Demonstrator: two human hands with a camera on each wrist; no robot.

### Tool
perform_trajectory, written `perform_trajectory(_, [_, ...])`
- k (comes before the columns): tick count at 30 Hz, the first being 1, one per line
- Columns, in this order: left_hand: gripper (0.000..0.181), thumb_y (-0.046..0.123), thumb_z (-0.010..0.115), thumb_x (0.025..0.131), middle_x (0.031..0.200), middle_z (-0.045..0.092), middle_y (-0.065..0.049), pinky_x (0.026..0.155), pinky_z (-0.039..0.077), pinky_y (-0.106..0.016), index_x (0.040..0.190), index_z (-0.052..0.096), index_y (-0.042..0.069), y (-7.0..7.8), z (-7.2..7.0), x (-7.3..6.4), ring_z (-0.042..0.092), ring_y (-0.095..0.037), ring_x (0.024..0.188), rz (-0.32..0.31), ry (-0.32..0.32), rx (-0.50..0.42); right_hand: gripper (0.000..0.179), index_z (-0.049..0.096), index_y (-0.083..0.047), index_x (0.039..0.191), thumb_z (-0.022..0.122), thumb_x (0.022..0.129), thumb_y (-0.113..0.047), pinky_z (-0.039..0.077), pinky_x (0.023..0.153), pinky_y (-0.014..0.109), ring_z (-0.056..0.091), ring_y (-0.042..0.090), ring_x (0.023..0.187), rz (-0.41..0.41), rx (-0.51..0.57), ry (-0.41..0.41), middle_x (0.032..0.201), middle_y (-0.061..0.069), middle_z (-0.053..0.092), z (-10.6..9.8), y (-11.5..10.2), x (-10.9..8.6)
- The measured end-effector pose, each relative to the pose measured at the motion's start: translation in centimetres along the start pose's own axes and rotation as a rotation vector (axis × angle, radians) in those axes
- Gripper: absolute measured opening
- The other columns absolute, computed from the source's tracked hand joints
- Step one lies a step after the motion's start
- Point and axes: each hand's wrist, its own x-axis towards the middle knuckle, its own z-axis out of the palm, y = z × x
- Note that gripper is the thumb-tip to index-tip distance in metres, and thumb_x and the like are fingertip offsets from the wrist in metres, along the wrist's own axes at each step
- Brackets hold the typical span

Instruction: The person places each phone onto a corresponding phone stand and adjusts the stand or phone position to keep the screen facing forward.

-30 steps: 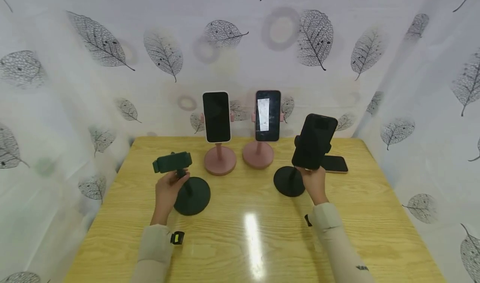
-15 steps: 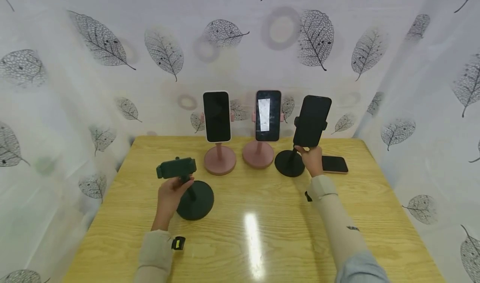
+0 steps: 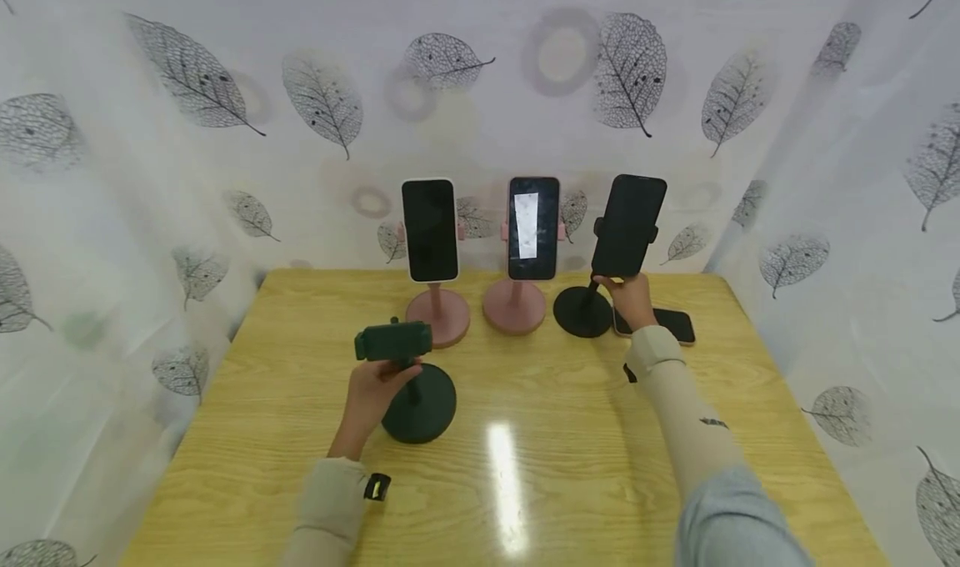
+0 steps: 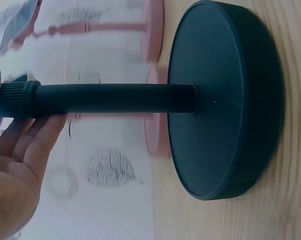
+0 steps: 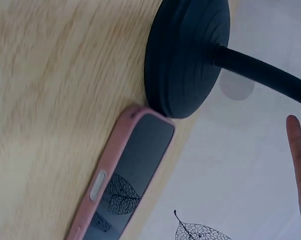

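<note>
My left hand (image 3: 372, 396) grips the upper stem of a dark green phone stand (image 3: 420, 413), just under its phone holder, which bears no phone. In the left wrist view the stand's round base (image 4: 210, 100) is by the tabletop; I cannot tell whether it touches. With thumb and fingers, my right hand (image 3: 632, 300) holds the stem of a black phone stand (image 3: 581, 315) below a black phone (image 3: 630, 225) clamped in it, leaning slightly right. A pink-cased phone (image 5: 135, 165) lies face up beside the black base, close to or touching its edge.
Two pink phone stands (image 3: 448, 321) stand at the table's back edge. One bears a white-framed phone (image 3: 431, 232), the other a phone (image 3: 533, 229) with a bright reflection. A leaf-patterned curtain (image 3: 480, 117) hangs behind the wooden table (image 3: 562, 467).
The green stand has moved right in my left hand. My right hand has shifted the black stand with its phone back toward the curtain, beside the lying phone.
</note>
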Motion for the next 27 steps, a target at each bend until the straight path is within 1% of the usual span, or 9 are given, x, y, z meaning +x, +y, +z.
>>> perform_trajectory(3, [0.025, 0.026, 0.071, 0.083, 0.1, 0.073, -0.007, 0.081, 0.056, -0.032, 0.103, 0.071, 0.011, 0.5, 1.4, 0.1, 0.07, -0.018, 0.092, 0.035, -0.035, -0.016, 0.048, 0.049, -0.003, 0.128, 0.067, 0.088, -0.022, 0.042, 0.099, 0.054, 0.051, 0.04, 0.118, 0.049, -0.015, -0.117, 0.125, 0.025, 0.055, -1.0, 0.5, 0.5])
perform_trajectory(6, [0.024, 0.026, 0.071, 0.083, 0.098, 0.073, -0.007, 0.081, 0.056, -0.033, 0.102, 0.072, 0.01, 1.1, 2.9, 0.1, 0.07, -0.019, 0.092, 0.044, -0.073, -0.047, 0.072, 0.033, -0.007, 0.143, 0.07, 0.085, -0.028, 0.036, 0.104, 0.058, 0.039, 0.043, 0.13, 0.119, -0.107, -0.267, 0.142, 0.025, 0.04, -2.3, 1.8, 0.6])
perform_trajectory(8, [0.025, 0.027, 0.071, 0.083, 0.098, 0.073, -0.007, 0.082, 0.056, -0.033, 0.101, 0.073, 0.011, 1.4, 3.8, 0.1, 0.07, -0.019, 0.092, 0.03, -0.1, -0.075, 0.081, 0.028, -0.006, 0.147, 0.071, 0.083, -0.032, 0.033, 0.103, 0.061, 0.035, 0.046, 0.131, 0.146, -0.225, -0.361, 0.147, 0.026, 0.033, -3.1, 3.3, 0.3])
perform_trajectory(10, [0.026, 0.027, 0.072, 0.082, 0.098, 0.073, -0.007, 0.083, 0.056, -0.033, 0.102, 0.073, 0.011, 1.8, 4.6, -0.1, 0.07, -0.02, 0.094, 0.014, -0.123, -0.11, 0.084, 0.028, -0.004, 0.146, 0.072, 0.082, -0.035, 0.033, 0.101, 0.063, 0.035, 0.048, 0.129, 0.153, -0.352, -0.449, 0.146, 0.028, 0.033, -3.7, 5.1, -0.1])
perform_trajectory(13, [0.026, 0.027, 0.073, 0.081, 0.099, 0.073, -0.007, 0.083, 0.055, -0.033, 0.102, 0.072, 0.012, 2.2, 5.6, -0.4, 0.069, -0.02, 0.095, -0.012, -0.157, -0.144, 0.087, 0.031, 0.0, 0.144, 0.071, 0.08, -0.043, 0.033, 0.098, 0.066, 0.036, 0.049, 0.127, 0.156, -0.521, -0.534, 0.143, 0.03, 0.035, -4.1, 7.7, -1.0])
perform_trajectory(16, [0.027, 0.028, 0.073, 0.08, 0.099, 0.073, -0.008, 0.083, 0.055, -0.032, 0.102, 0.071, 0.013, 2.5, 6.3, -0.7, 0.069, -0.02, 0.095, -0.017, -0.192, -0.165, 0.098, 0.029, 0.001, 0.145, 0.071, 0.076, -0.054, 0.029, 0.098, 0.07, 0.031, 0.051, 0.129, 0.196, -0.608, -0.569, 0.144, 0.032, 0.031, -4.1, 9.5, -1.7])
perform_trajectory(18, [0.027, 0.029, 0.073, 0.081, 0.099, 0.072, -0.007, 0.083, 0.055, -0.032, 0.103, 0.071, 0.013, 2.6, 6.6, -0.8, 0.069, -0.02, 0.095, -0.017, -0.211, -0.173, 0.099, 0.028, 0.001, 0.145, 0.07, 0.075, -0.057, 0.028, 0.097, 0.072, 0.029, 0.051, 0.13, 0.218, -0.622, -0.574, 0.145, 0.032, 0.029, -4.1, 10.1, -1.9])
perform_trajectory(23, [0.026, 0.031, 0.072, 0.081, 0.099, 0.072, -0.005, 0.084, 0.055, -0.032, 0.102, 0.071, 0.015, 2.9, 7.2, -0.8, 0.069, -0.019, 0.095, -0.018, -0.228, -0.187, 0.092, 0.033, 0.0, 0.142, 0.074, 0.074, -0.045, 0.034, 0.093, 0.07, 0.033, 0.053, 0.126, 0.207, -0.608, -0.568, 0.143, 0.033, 0.03, -4.5, 9.9, -2.2])
perform_trajectory(27, [0.026, 0.03, 0.072, 0.081, 0.098, 0.073, -0.005, 0.084, 0.055, -0.03, 0.103, 0.07, 0.016, 3.1, 7.3, -0.6, 0.069, -0.018, 0.095, -0.008, -0.234, -0.194, 0.092, 0.036, -0.002, 0.141, 0.075, 0.073, -0.049, 0.035, 0.091, 0.069, 0.035, 0.053, 0.122, 0.191, -0.656, -0.558, 0.141, 0.031, 0.032, -5.3, 9.5, -2.8])
